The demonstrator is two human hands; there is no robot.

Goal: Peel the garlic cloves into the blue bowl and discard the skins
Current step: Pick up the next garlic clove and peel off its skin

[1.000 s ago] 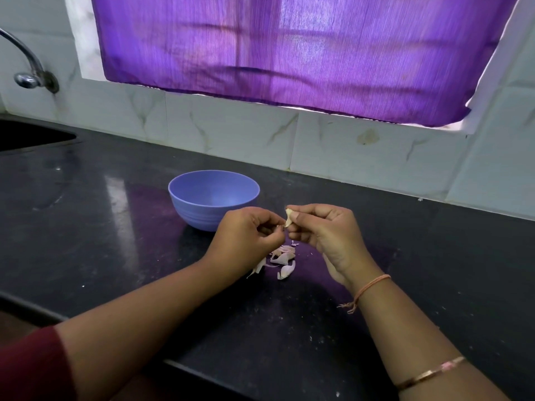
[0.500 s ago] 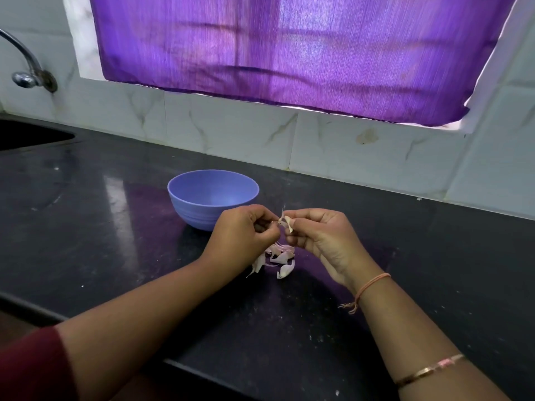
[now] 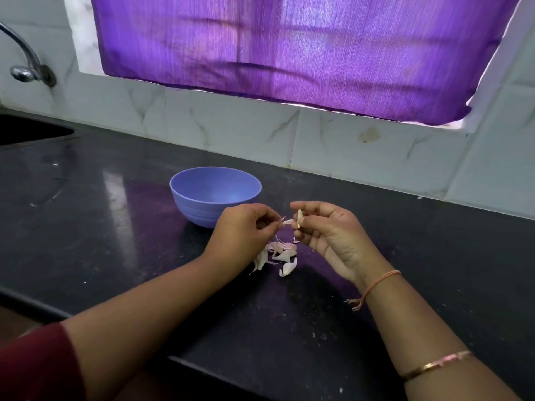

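Observation:
My right hand (image 3: 327,230) pinches a pale garlic clove (image 3: 300,217) between thumb and fingers, just above the counter. My left hand (image 3: 243,227) pinches a strip of skin (image 3: 285,222) that still hangs from the clove. The two hands sit a little apart, in front of the blue bowl (image 3: 215,195). Below them on the black counter (image 3: 115,241) lies a small pile of pinkish garlic cloves and skins (image 3: 279,256). I cannot see inside the bowl's bottom.
A sink (image 3: 29,130) is set into the counter at the far left, with a metal tap (image 3: 24,65) above it. A tiled wall and a purple curtain (image 3: 283,50) close the back. The counter's front edge runs under my forearms.
My hands have drawn apart, and the left hand has pulled a strip of skin away from the clove held in the right hand.

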